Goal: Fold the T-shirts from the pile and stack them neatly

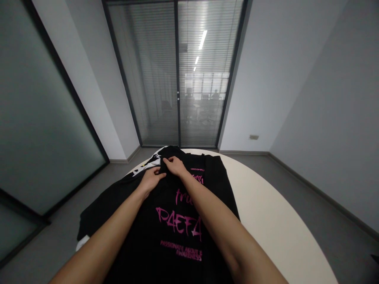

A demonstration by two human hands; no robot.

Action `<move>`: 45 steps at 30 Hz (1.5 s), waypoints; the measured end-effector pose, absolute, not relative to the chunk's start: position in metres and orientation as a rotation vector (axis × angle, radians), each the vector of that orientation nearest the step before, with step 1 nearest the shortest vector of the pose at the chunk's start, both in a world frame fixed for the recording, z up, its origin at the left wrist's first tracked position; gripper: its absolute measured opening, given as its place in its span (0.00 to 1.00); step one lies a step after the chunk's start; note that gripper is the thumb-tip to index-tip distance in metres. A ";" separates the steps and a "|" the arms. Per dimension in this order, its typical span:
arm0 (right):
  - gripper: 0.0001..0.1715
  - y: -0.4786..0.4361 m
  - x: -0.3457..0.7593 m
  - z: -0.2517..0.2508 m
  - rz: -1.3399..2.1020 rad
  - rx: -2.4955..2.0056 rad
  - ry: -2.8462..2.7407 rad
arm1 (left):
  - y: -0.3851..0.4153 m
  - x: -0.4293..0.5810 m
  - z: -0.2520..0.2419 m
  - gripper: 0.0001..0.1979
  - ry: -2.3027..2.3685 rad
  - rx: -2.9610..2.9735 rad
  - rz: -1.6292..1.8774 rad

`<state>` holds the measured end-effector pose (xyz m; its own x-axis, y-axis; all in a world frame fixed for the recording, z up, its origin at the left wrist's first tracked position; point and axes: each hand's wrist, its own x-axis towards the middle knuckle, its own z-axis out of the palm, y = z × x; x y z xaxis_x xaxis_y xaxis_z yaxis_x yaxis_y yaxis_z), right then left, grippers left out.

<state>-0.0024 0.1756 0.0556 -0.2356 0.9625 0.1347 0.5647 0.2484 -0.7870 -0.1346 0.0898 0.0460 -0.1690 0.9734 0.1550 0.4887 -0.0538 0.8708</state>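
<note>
A black garment with pink lettering [180, 223] lies spread over a round table, its right part folded inward across some of the print. My left hand [151, 179] pinches the dark cloth at the garment's upper left. Just above and to the right, my right hand [175, 165] grips the same cloth between thumb and fingers. Beneath and to the left is more black clothing [103, 207], with a white patterned part [148, 165] showing beside my hands. My forearms cover part of the lettering.
The cream tabletop [260, 205] shows to the right of the clothing. Beyond the table stand glass doors with blinds [204, 98]. A frosted glass panel [44, 106] is at the left, and a plain wall [281, 79] at the right.
</note>
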 end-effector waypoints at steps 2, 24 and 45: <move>0.48 0.179 -0.005 0.060 0.963 -1.422 -1.823 | 0.084 -0.126 0.046 0.24 1.590 1.547 1.216; 0.22 0.202 0.048 0.042 0.876 -1.548 -1.636 | 0.011 -0.072 0.063 0.14 1.802 2.181 0.364; 0.24 0.220 0.118 0.003 0.948 -1.433 -1.261 | -0.010 -0.031 0.029 0.32 1.479 1.964 0.509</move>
<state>0.1183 0.2200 0.0032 0.1608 0.9860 0.0435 0.2329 0.0049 -0.9725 -0.0307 -0.0097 0.0285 0.2983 0.9525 -0.0612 0.7133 -0.1799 0.6773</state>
